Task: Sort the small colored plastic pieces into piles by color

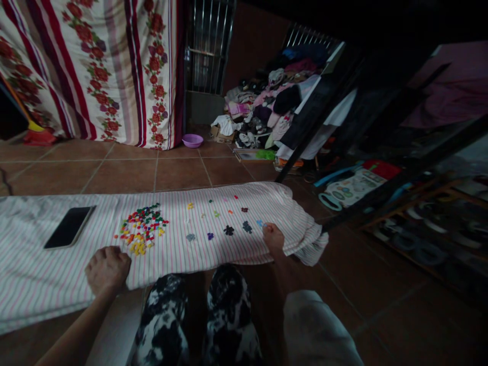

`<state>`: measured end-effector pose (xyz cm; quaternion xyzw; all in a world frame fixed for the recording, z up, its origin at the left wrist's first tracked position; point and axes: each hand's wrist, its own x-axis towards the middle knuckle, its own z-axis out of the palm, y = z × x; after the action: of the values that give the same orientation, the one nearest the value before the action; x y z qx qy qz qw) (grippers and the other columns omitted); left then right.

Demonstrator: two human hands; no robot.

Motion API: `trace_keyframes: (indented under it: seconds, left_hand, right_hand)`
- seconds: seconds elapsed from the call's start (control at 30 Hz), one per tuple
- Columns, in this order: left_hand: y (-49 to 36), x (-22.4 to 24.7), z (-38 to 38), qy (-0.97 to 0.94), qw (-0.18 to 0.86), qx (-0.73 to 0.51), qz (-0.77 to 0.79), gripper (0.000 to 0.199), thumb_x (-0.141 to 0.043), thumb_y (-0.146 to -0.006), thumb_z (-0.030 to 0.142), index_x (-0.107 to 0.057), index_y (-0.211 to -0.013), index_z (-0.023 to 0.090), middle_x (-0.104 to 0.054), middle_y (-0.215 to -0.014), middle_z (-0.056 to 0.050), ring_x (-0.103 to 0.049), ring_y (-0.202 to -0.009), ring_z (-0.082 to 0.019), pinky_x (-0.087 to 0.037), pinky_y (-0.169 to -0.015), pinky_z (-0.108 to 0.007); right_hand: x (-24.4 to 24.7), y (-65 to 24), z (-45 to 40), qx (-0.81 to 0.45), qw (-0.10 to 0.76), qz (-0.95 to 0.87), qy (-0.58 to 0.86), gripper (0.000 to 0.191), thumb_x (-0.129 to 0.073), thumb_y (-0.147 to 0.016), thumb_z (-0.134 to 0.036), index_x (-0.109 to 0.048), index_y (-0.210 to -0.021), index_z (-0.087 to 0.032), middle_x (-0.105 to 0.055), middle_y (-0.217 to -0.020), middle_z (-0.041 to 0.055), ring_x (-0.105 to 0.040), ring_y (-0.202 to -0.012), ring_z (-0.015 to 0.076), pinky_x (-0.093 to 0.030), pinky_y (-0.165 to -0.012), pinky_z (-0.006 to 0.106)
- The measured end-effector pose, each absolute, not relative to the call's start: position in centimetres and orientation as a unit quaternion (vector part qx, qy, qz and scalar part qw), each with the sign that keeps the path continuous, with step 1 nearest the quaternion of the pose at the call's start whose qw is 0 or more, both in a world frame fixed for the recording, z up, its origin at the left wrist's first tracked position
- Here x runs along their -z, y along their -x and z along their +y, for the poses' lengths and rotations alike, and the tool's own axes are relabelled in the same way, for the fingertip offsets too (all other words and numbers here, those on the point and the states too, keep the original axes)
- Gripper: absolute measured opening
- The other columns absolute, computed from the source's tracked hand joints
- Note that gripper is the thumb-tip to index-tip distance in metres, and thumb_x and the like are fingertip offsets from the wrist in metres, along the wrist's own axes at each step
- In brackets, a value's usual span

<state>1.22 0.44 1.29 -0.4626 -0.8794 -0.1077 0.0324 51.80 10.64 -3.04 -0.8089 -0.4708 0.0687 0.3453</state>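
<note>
A mixed heap of small colourful pieces (143,227) lies on the striped cloth (175,264). To its right, small groups sorted by colour are spread out, among them black pieces (229,230), dark grey pieces (247,226), purple pieces (210,236) and yellow pieces (190,206). My left hand (108,269) rests on the cloth just below the heap, its fingers curled under and their tips hidden. Pinched closed, my right hand (273,237) is beside the light blue pieces (260,222); anything between its fingertips is too small to make out.
A phone (69,227) lies on the cloth at the left. Beyond the cloth are a purple basin (192,141), a floral curtain (125,71) and a heap of clothes (267,101). A dark slanted pole (305,147) stands past the right end, near a shoe rack (423,229).
</note>
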Motion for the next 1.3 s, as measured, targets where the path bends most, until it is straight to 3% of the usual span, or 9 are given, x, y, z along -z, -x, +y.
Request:
trace_keyframes:
  seconds: [0.23, 0.43, 0.77, 1.07, 1.3]
  left_hand:
    - [-0.9, -1.2, 0.6, 0.46, 0.014, 0.087, -0.883, 0.044, -0.028, -0.089, 0.035, -0.058, -0.112, 0.012, -0.058, -0.115, -0.019, -0.054, -0.109, -0.033, -0.039, -0.089, -0.042]
    - [-1.2, -1.4, 0.5, 0.461, 0.028, 0.083, -0.883, 0.043, -0.03, -0.088, 0.034, -0.057, -0.112, 0.011, -0.057, -0.115, -0.018, -0.054, -0.108, -0.031, -0.038, -0.089, -0.041]
    - [-1.0, -1.2, 0.6, 0.462, 0.029, 0.104, -0.881, 0.04, -0.033, -0.087, 0.032, -0.058, -0.109, 0.011, -0.059, -0.112, -0.019, -0.054, -0.107, -0.032, -0.039, -0.088, -0.042]
    - [-0.7, -0.2, 0.7, 0.462, 0.045, 0.105, -0.879, 0.041, -0.029, -0.088, 0.034, -0.058, -0.108, 0.013, -0.058, -0.111, -0.017, -0.053, -0.106, -0.031, -0.037, -0.087, -0.04]
    - [-0.1, 0.6, 0.9, 0.467, 0.062, 0.106, -0.875, 0.037, -0.033, -0.087, 0.032, -0.058, -0.106, 0.013, -0.059, -0.107, -0.015, -0.054, -0.104, -0.029, -0.036, -0.086, -0.039]
  right_hand:
    - [3.2, -51.8, 11.5, -0.076, 0.299, -0.468, 0.828, 0.039, -0.042, -0.081, -0.024, -0.072, -0.103, -0.015, -0.072, -0.098, 0.0109, -0.065, -0.092, 0.022, -0.047, -0.085, 0.029]
    - [3.7, -52.1, 11.6, -0.097, 0.328, -0.484, 0.805, 0.038, -0.044, -0.078, -0.025, -0.074, -0.102, -0.02, -0.073, -0.098, 0.0072, -0.065, -0.094, 0.0223, -0.048, -0.09, 0.033]
    - [4.0, -52.5, 11.5, -0.139, 0.338, -0.495, 0.788, 0.043, -0.044, -0.077, -0.024, -0.072, -0.108, -0.017, -0.07, -0.111, 0.0094, -0.063, -0.106, 0.0223, -0.046, -0.099, 0.035]
    - [4.9, -52.9, 11.7, -0.198, 0.412, -0.469, 0.755, 0.049, -0.044, -0.07, -0.024, -0.071, -0.11, -0.016, -0.071, -0.113, 0.0096, -0.063, -0.11, 0.0228, -0.043, -0.104, 0.038]
    - [5.5, -52.9, 10.4, -0.173, 0.505, -0.417, 0.736, 0.045, -0.05, -0.064, -0.036, -0.074, -0.097, -0.018, -0.074, -0.1, 0.009, -0.065, -0.093, 0.0259, -0.048, -0.095, 0.044]
